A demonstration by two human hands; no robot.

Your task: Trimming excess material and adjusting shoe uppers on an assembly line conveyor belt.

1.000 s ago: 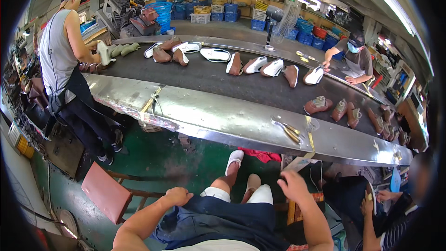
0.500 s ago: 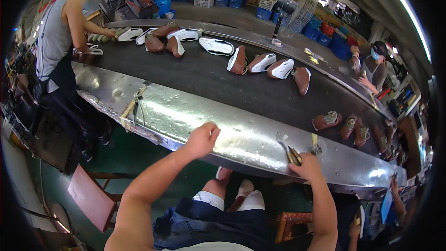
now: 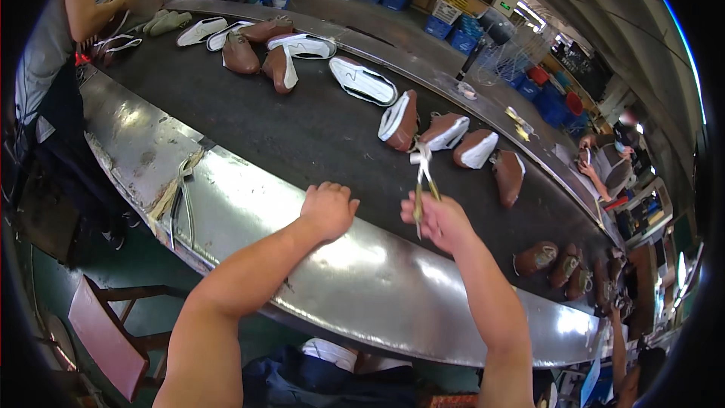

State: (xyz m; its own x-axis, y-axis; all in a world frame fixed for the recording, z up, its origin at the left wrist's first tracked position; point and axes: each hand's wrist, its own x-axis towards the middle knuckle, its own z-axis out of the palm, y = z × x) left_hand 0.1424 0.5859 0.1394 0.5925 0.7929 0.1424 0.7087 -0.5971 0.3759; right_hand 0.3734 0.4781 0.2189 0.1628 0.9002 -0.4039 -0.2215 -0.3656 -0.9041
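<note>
My right hand [image 3: 444,221] is raised over the dark conveyor belt [image 3: 317,136], gripping a pair of pincers [image 3: 424,165] with brass-coloured handles and a pale metal head. The pincers point away from me, their handles spread apart. Their head overlaps the near end of a brown shoe with a white sole [image 3: 400,121]; I cannot tell if they touch. My left hand [image 3: 330,210] leans on the belt-side edge of the shiny metal ledge [image 3: 257,189], palm down with fingers curled, nothing visible in it. Beside the pincers lies another brown shoe [image 3: 444,132].
Several brown shoes with white soles run along the far half of the belt, with laced brown shoes [image 3: 536,257] at the right. A co-worker [image 3: 53,60] stands left, another [image 3: 612,155] sits far right. A reddish chair [image 3: 109,332] is lower left; cables [image 3: 183,208] hang over the ledge.
My right hand has lifted the pincers from the metal ledge and carried them over the belt toward the shoes. My left hand has come to the ledge's inner edge. The view has moved nearer.
</note>
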